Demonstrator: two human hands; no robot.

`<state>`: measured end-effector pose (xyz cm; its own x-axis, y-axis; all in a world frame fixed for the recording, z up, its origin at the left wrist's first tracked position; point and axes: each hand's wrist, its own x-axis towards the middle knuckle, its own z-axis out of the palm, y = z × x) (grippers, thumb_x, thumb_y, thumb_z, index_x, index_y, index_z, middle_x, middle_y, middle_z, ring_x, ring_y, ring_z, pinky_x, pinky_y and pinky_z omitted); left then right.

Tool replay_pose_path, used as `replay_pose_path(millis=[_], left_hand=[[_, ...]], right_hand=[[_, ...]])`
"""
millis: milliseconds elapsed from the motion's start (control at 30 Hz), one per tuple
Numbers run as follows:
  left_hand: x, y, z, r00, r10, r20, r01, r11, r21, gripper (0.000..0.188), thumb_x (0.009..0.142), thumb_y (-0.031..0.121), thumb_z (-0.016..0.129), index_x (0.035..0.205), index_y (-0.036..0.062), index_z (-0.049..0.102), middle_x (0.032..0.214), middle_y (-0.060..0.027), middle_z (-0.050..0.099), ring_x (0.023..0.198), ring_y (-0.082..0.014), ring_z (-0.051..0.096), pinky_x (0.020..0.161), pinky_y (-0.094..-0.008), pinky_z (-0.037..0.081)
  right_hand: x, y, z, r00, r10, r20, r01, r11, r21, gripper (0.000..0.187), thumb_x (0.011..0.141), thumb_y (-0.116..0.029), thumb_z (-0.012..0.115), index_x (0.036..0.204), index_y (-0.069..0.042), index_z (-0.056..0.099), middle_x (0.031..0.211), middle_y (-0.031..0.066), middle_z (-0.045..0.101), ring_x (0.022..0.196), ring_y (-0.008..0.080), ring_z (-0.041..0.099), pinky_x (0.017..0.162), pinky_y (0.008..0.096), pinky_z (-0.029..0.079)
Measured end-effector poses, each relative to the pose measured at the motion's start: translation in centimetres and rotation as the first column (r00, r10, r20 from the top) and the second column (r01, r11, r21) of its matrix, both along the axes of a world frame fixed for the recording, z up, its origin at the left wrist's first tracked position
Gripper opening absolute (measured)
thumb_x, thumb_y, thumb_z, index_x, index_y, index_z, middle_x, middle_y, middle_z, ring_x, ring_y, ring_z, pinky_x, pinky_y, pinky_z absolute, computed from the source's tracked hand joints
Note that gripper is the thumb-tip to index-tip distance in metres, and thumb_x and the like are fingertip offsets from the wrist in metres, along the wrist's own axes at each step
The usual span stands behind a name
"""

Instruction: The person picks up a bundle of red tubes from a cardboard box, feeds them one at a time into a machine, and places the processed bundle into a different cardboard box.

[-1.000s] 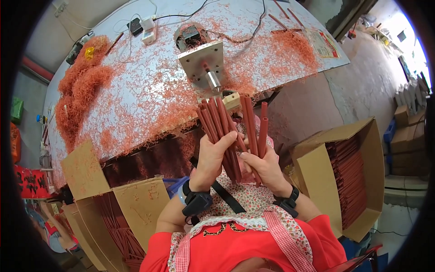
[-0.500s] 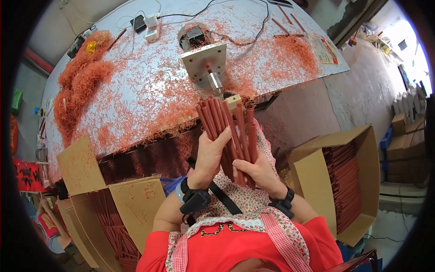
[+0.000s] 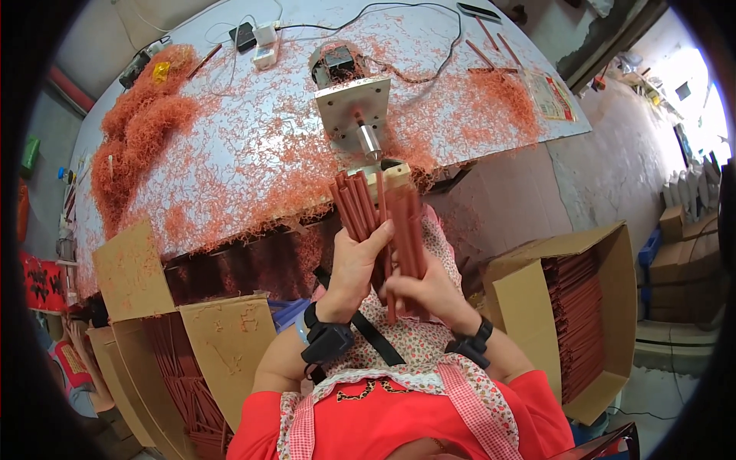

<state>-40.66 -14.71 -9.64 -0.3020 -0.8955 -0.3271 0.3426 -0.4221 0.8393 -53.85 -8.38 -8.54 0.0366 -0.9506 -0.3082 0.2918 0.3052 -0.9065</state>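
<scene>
My left hand (image 3: 354,264) is wrapped round a bundle of thin reddish-brown sticks (image 3: 355,205), thumb across the front, upper ends fanned. Close beside it, my right hand (image 3: 433,290) grips a second bundle of the same sticks (image 3: 406,234), smeared by motion. A single stick stands between the two bundles, its lower end near my right thumb. Just beyond the sticks is a small motor (image 3: 337,63) with a square metal plate (image 3: 351,111) and a shiny metal spindle (image 3: 369,142). A pale wooden block (image 3: 396,175) sits below the spindle at the table edge.
Orange-red curly shavings (image 3: 153,119) cover the white table (image 3: 253,115), heaped at left. An open cardboard box (image 3: 617,307) with sticks stands right; another (image 3: 222,337) stands left. A power adapter (image 3: 266,50), cables and loose sticks lie at the back. Another person is at far left.
The sticks in my right hand have drawn together into a tighter, blurred bundle, and one stick now shows between the hands. My left hand keeps its grip. The view has shifted slightly.
</scene>
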Motion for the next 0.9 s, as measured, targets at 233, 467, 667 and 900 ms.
replay_pose_path(millis=[233,467,667,900], left_hand=[[-0.1,0.8,0.1,0.981,-0.066,-0.182,0.083,0.993,0.086,0.021,0.089,0.012,0.059,0.105,-0.0009,0.059,0.093,-0.0065,0.065,0.078,-0.0133,0.062,0.070,-0.0271,0.050],[0.9,0.2,-0.2,0.999,-0.051,-0.005,0.051,0.998,-0.023,0.025,0.091,0.014,0.057,0.111,-0.0009,0.055,0.093,-0.0065,0.063,0.079,-0.0128,0.060,0.068,-0.0274,0.049],[-0.7,-0.3,-0.4,0.996,-0.042,-0.078,0.046,0.998,0.049,0.024,0.090,0.014,0.058,0.109,-0.0005,0.057,0.086,-0.0045,0.062,0.077,-0.0116,0.060,0.069,-0.0264,0.049],[1.0,3.4,-2.8,0.958,-0.193,-0.212,0.232,0.956,0.180,0.025,0.088,0.014,0.059,0.108,-0.0008,0.057,0.086,-0.0061,0.064,0.080,-0.0128,0.061,0.071,-0.0254,0.049]], right_hand=[[-0.2,0.5,0.1,0.986,-0.163,0.020,0.162,0.986,0.024,0.034,0.081,-0.005,0.062,0.113,0.000,0.050,0.071,0.0036,0.060,0.057,0.0084,0.056,0.051,0.0217,0.045],[-1.1,-1.6,-1.0,1.000,-0.019,0.004,0.018,0.996,0.084,0.032,0.080,-0.006,0.063,0.110,0.000,0.052,0.067,0.0016,0.057,0.053,0.0081,0.053,0.050,0.0215,0.044],[0.1,1.7,-0.2,0.999,0.006,-0.049,-0.003,0.997,0.075,0.034,0.081,-0.006,0.062,0.112,0.002,0.052,0.067,0.0025,0.057,0.054,0.0087,0.054,0.049,0.0213,0.045],[-1.5,-1.8,-0.1,0.995,-0.067,0.076,0.056,0.989,0.136,0.035,0.081,-0.006,0.061,0.114,0.003,0.050,0.069,0.0042,0.059,0.057,0.0093,0.055,0.049,0.0213,0.045]])
